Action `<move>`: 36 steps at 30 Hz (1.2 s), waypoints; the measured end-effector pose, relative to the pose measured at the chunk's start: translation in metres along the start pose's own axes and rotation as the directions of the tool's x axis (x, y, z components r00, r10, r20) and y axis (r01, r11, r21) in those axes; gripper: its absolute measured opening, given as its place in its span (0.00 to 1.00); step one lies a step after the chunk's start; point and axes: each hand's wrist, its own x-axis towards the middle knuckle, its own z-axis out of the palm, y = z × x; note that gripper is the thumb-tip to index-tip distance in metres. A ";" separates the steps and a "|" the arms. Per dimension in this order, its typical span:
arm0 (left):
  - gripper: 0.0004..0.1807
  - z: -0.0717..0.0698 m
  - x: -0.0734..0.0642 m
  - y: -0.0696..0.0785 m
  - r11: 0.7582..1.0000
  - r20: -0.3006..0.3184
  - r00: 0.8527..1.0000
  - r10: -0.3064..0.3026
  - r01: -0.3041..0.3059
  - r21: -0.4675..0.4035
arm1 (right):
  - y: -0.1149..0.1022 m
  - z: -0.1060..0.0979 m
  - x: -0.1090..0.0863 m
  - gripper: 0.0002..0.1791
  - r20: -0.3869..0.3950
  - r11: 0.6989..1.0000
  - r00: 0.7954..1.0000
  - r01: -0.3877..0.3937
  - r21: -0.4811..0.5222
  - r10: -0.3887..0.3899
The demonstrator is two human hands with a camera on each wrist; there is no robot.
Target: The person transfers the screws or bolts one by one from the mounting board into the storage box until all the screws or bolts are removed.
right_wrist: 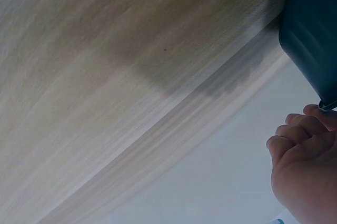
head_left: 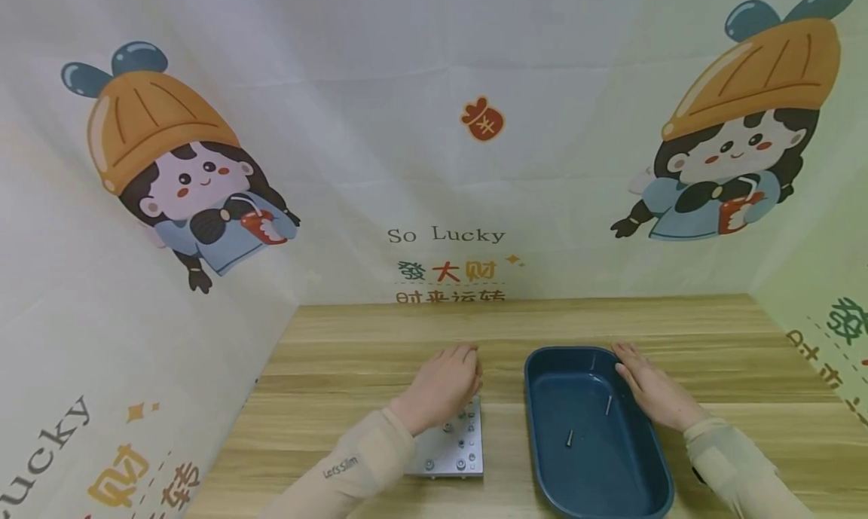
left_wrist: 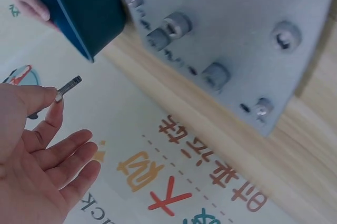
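My left hand (head_left: 442, 383) is above the far end of a metal plate (head_left: 444, 459) in the head view. The left wrist view shows its thumb and index finger pinching a small threaded screw (left_wrist: 70, 86), the other fingers spread loosely. The head view does not show that screw clearly. Several round socket-head screws (left_wrist: 178, 24) stand up from the plate, among small holes. My right hand (head_left: 654, 387) rests against the right rim of a dark blue tray (head_left: 532, 413); the right wrist view shows its fingers (right_wrist: 300, 129) beside the rim.
Inside the tray lie two loose screws, one (head_left: 570, 438) near the middle and another (head_left: 609, 405) farther right. Plate and tray stand side by side on a wood-grain table (head_left: 380, 331). A printed cloth (head_left: 434, 165) hangs behind and at both sides.
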 end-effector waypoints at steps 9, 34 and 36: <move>0.09 -0.014 0.014 0.011 0.995 0.022 0.998 0.055 -0.057 0.081 | 0.002 -0.001 0.001 0.28 -0.012 1.000 1.000 0.012 -0.017 -0.012; 0.11 -0.028 0.048 0.045 0.941 0.059 0.971 0.234 -0.241 0.236 | -0.002 0.001 0.000 0.27 -0.007 0.999 1.000 0.009 -0.034 -0.009; 0.11 -0.030 0.051 0.048 0.940 0.075 0.969 0.235 -0.246 0.237 | -0.002 0.001 0.000 0.27 -0.007 0.999 1.000 0.011 -0.032 -0.011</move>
